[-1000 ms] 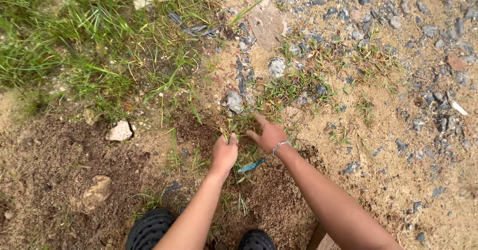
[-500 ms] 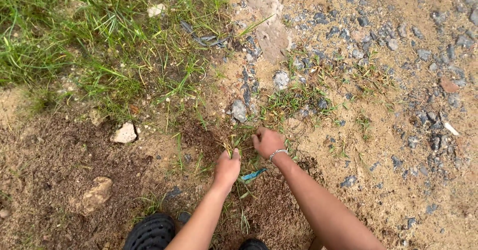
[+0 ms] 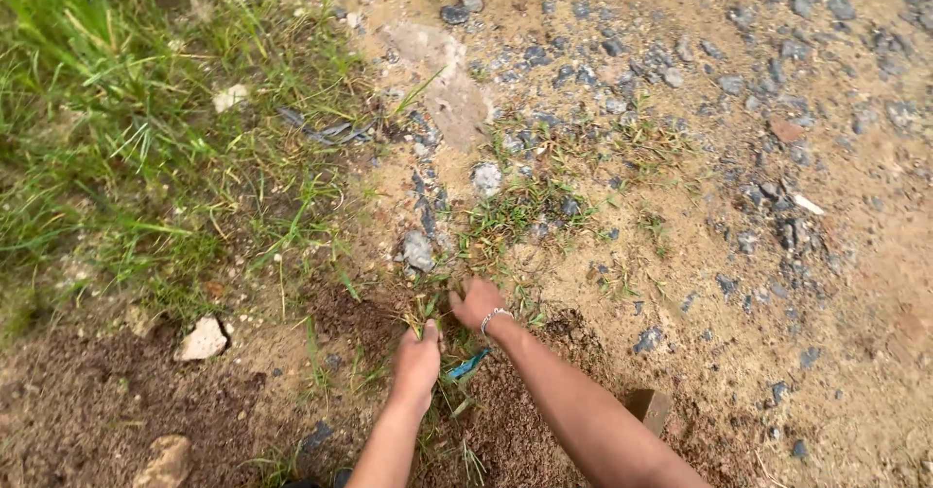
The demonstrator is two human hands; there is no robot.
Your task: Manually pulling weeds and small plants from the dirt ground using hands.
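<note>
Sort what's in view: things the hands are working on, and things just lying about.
In hand: left hand and right hand gripping a grass tuft in loose soil.
Lying about: blue scrap, pale stone, grey rock, brick piece.

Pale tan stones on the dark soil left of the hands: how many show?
2. One stone lies left of the left hand; another sits at the bottom edge, partly cut off. Grass may hide more.

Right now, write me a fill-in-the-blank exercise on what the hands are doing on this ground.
1. Both hands grip a low tuft of ____ growing from the soil.
2. The right hand wears a silver ____ at the wrist.
3. A small scrap between the forearms is coloured ____.
4. The left hand is closed into a ____.

Missing words: grass; bracelet; blue; fist
</note>
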